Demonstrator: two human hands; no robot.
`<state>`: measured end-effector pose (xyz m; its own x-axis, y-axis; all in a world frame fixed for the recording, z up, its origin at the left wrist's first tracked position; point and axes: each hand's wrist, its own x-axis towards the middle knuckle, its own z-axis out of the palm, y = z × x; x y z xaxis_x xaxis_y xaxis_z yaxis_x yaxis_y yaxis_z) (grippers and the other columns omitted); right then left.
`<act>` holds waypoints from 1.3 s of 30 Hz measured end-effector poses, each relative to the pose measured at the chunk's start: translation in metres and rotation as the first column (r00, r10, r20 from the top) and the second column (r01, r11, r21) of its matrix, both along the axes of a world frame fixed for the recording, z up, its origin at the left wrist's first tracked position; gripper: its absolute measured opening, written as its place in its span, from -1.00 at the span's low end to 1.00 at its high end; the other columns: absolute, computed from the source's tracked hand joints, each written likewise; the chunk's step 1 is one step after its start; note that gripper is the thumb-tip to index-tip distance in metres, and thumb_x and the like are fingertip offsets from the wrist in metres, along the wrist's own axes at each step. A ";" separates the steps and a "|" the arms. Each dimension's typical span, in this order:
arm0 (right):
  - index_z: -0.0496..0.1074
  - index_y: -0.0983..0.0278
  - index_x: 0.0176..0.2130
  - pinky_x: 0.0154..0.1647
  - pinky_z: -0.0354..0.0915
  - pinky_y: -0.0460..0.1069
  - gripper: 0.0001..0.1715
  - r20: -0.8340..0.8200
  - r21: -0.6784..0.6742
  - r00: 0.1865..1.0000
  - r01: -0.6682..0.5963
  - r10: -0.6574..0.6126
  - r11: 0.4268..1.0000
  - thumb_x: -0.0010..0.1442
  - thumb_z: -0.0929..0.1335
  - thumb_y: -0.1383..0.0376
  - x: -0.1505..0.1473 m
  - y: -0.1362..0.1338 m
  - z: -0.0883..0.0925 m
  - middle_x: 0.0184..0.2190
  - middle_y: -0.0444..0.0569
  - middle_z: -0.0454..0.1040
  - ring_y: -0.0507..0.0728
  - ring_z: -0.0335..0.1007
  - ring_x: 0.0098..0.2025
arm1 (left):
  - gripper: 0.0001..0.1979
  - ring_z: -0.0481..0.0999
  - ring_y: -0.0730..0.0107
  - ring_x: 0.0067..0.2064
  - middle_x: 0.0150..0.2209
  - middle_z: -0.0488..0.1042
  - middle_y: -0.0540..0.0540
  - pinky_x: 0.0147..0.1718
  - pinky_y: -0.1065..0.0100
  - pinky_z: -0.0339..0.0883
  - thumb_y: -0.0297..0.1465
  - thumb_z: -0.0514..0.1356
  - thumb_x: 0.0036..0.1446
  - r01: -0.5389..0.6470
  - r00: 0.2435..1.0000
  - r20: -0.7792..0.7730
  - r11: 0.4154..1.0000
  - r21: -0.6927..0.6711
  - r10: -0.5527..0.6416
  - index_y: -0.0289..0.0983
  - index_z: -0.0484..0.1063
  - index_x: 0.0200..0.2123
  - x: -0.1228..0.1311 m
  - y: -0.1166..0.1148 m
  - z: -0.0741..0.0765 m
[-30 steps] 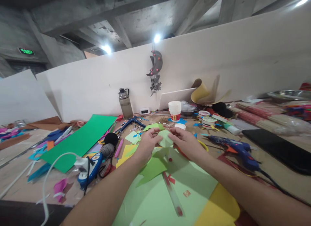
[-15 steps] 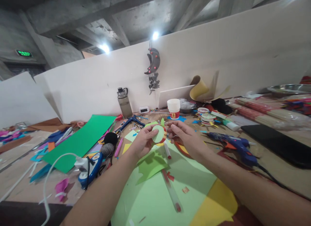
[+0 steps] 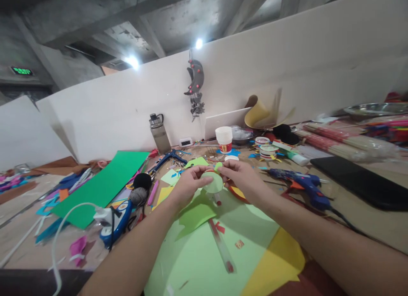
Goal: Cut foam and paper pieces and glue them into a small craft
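A round piece with a pale green face (image 3: 213, 182) is pinched between the thumb and fingers of my left hand (image 3: 190, 183). At its upper right edge, my right hand (image 3: 239, 176) has its thumb and fingers closed on a small bright green strip (image 3: 218, 165). Below the hands, a torn green paper (image 3: 197, 213) lies on a large pale green sheet (image 3: 251, 241). A clear tube with red ends (image 3: 221, 246) rests on that sheet, beside small red scraps (image 3: 219, 228).
A blue glue gun (image 3: 301, 186) and a black slab (image 3: 357, 183) lie to the right. Paper cups (image 3: 224, 139) and a bottle (image 3: 160, 134) stand at the back. On the left are a green sheet (image 3: 102, 187) and a blue power strip (image 3: 116, 224).
The round piece has been tilted so its pale green face shows more fully. My right hand has moved in against it and taken hold of the green strip. The view has shifted slightly.
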<state>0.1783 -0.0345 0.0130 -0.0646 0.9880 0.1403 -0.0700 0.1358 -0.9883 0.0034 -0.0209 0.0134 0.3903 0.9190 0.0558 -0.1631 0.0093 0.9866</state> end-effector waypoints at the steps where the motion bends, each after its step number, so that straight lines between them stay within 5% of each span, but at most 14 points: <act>1: 0.32 0.24 -0.53 -0.56 0.23 -0.09 -0.69 -0.030 -0.028 1.000 -0.007 0.007 1.000 -0.05 0.44 0.10 0.000 0.000 0.000 -0.65 -0.22 0.32 -0.03 0.24 -0.60 | -0.58 0.52 0.43 -0.31 -0.27 0.58 -0.09 -0.26 0.41 0.36 -0.37 0.48 -0.20 0.000 1.000 0.008 1.000 -0.013 0.000 -0.32 0.54 -0.21 0.000 0.000 0.000; 10: 0.35 0.27 -0.51 -0.61 0.25 -0.14 -0.68 -0.270 -0.205 0.960 -0.130 0.072 0.970 -0.12 0.51 0.19 -0.002 -0.002 0.000 -0.65 -0.21 0.34 -0.06 0.22 -0.62 | -0.62 0.55 0.40 -0.38 -0.27 0.57 -0.13 -0.40 0.39 0.45 -0.39 0.42 -0.10 -0.015 0.991 0.129 0.981 -0.195 0.040 -0.32 0.50 -0.16 -0.004 0.003 0.002; 15: 0.37 0.29 -0.50 -0.61 0.28 -0.15 -0.77 -0.323 -0.243 0.938 -0.209 0.124 0.947 -0.05 0.48 0.26 -0.002 -0.003 0.001 -0.57 -0.16 0.39 -0.05 0.29 -0.58 | -0.61 0.55 0.39 -0.38 -0.27 0.57 -0.14 -0.40 0.36 0.47 -0.40 0.42 -0.11 -0.022 0.991 0.129 0.982 -0.188 0.047 -0.33 0.49 -0.16 -0.006 0.006 0.002; 23: 0.36 0.27 -0.46 -0.64 0.33 -0.13 -0.75 -0.224 -0.287 0.969 -0.169 0.106 0.943 0.07 0.46 0.21 -0.002 0.000 -0.004 -0.58 -0.17 0.39 -0.04 0.30 -0.60 | -0.50 0.55 0.37 -0.36 -0.24 0.60 -0.18 -0.36 0.39 0.39 -0.33 0.48 -0.21 -0.043 0.999 0.002 0.997 -0.066 0.044 -0.35 0.51 -0.15 -0.005 0.003 0.003; 39: 0.35 0.26 -0.66 -0.67 0.29 -0.15 -0.68 0.002 -0.207 1.000 -0.017 0.018 0.978 -0.02 0.49 0.32 -0.003 -0.003 0.000 -0.73 -0.17 0.34 -0.05 0.23 -0.67 | -0.54 0.54 0.36 -0.36 -0.26 0.60 -0.20 -0.34 0.41 0.36 -0.32 0.47 -0.19 0.056 0.994 -0.092 0.992 -0.111 -0.066 -0.36 0.56 -0.16 -0.010 0.002 0.011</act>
<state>0.1752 -0.0371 0.0132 -0.0820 0.9943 -0.0675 -0.0664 -0.0730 -0.9951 -0.0068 -0.0189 0.0244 0.4448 0.8918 -0.0831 -0.0643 0.1243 0.9902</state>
